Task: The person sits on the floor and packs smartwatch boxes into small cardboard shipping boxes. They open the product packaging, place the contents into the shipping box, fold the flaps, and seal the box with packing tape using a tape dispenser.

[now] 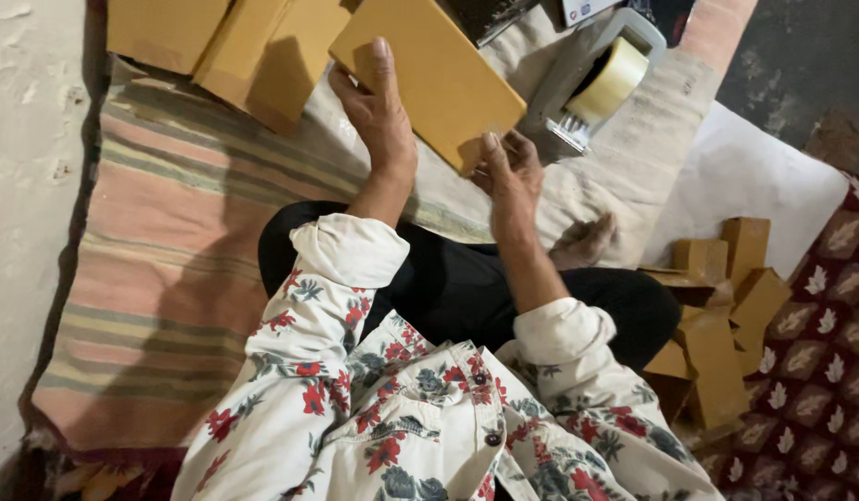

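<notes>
I hold a flat brown cardboard box (429, 70) in front of me with both hands. My left hand (378, 111) grips its left edge, fingers stretched up along the side. My right hand (508, 172) pinches the box's lower corner. The box is tilted and lifted above a beige cloth (634, 158). I sit cross-legged in dark trousers and a floral shirt with the sleeves rolled up.
Similar brown boxes (235, 46) lie at the top left on a striped mat (170, 269). A tape dispenser (601, 83) with a roll of tape rests on the cloth at the top right. Several folded brown boxes (717, 315) are piled on the right beside a white cushion (754, 176).
</notes>
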